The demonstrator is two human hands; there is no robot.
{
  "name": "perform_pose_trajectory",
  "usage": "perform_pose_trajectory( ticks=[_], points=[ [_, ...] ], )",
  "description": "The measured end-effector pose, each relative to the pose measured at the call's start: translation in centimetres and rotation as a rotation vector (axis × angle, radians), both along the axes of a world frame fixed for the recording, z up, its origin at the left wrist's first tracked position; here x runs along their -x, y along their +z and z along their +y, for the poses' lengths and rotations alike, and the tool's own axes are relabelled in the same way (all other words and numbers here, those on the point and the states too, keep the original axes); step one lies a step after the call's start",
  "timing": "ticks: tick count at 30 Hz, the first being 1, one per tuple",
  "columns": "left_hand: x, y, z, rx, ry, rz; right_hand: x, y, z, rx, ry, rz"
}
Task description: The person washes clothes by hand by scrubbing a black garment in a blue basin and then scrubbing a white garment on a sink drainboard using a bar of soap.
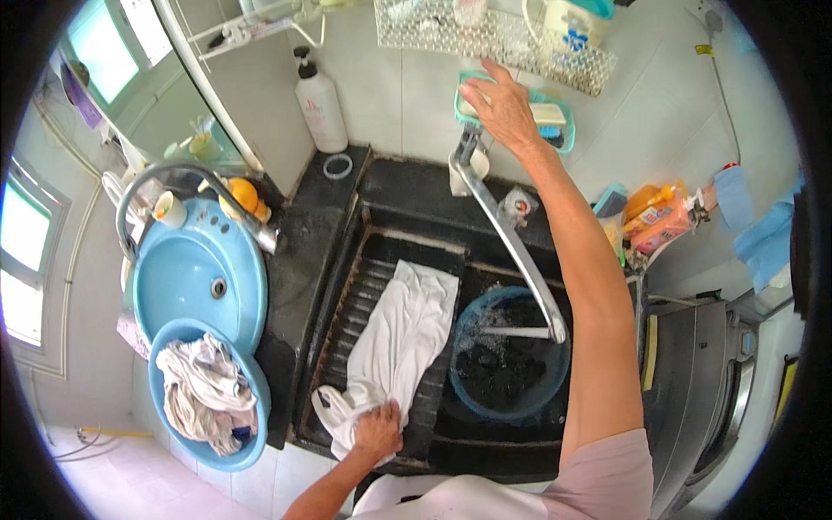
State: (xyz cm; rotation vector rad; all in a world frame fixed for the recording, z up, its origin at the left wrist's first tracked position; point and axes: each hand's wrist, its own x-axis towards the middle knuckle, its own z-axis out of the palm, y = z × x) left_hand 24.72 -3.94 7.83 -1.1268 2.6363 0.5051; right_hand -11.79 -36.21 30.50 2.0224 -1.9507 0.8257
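A wet white garment (pixel 406 325) lies along the black ribbed washboard (pixel 344 325) of the sink. On its near end rests my left hand (pixel 379 429), gripping the bunched cloth. My right hand (pixel 497 104) is raised to the wall, over a green soap dish (pixel 465 78); its thumb and fingers are apart, close to a pale bar of soap (pixel 469 103) partly hidden by them. Beside it, a second pale bar (pixel 547 114) sits above a blue brush. Water runs from the long metal faucet (pixel 513 247) into a blue basin (pixel 458 364) in the right-hand sink bowl.
At the left, a blue tub (pixel 156 390) of crumpled clothes stands against a blue washbasin (pixel 195 260). A pump bottle (pixel 322 110) stands on the back ledge. Detergent bottles (pixel 663 224) are at the right. A wire rack (pixel 429 29) hangs above the soap dish.
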Motion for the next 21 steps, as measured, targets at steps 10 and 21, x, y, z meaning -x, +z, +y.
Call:
perform_pose_trajectory(
  ticks=[10,21],
  points=[
    [-1.8,1.6,0.6,-0.213,-0.019,-0.166,-13.1,-16.9,9.0,-0.39,0.19,-0.284],
    [6.9,-0.2,-5.3,-0.33,0.507,-0.335,-18.5,-35.0,18.2,-0.445,-0.175,-0.686]
  ],
)
